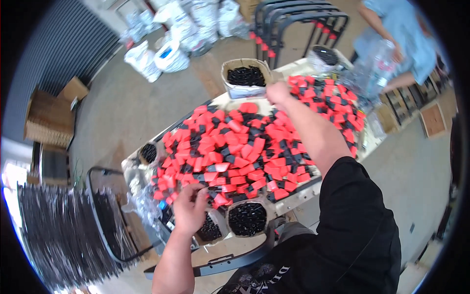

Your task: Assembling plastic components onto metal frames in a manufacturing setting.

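Note:
A broad heap of red-and-black plastic pieces (235,147) covers the table in front of me. My left hand (190,208) is at the heap's near left edge, its fingers curled and a thin dark piece by the fingertips; what it holds is too small to make out. My right hand (278,94) is closed at the far side, right beside a box of black parts (246,76). Its fingers are partly hidden, and I cannot see what is in them. Close to my body, below the heap, stand a bag of black parts (247,219) and a smaller bag of dark pieces (209,229).
A co-worker in a blue shirt (404,32) handles clear plastic bags (379,63) at the far right. Black frames with red tips (298,24) stand beyond the table. White sacks (171,56) lie on the floor. A curved black bar (230,264) lies across my front.

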Demonstrator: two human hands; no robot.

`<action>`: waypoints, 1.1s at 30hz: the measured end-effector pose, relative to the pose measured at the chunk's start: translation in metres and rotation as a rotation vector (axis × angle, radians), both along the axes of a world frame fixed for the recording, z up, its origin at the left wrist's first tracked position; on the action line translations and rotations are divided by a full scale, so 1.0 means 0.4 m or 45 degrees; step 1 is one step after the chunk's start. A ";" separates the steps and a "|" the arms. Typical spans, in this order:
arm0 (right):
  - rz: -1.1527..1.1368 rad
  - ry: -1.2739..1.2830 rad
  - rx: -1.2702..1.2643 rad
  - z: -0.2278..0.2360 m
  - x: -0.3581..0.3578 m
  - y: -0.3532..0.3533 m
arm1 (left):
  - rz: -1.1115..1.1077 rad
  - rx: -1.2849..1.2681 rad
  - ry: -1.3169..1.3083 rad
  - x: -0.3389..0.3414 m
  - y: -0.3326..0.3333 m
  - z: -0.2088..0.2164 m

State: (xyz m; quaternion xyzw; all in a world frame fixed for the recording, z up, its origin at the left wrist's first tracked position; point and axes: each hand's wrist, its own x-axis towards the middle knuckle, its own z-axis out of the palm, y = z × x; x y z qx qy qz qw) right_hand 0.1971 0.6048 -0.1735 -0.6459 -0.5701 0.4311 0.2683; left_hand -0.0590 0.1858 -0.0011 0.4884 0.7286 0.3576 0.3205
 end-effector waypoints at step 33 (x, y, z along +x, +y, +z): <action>-0.988 -0.183 -0.323 -0.091 0.959 -0.631 | -0.048 0.066 -0.053 -0.030 -0.024 -0.062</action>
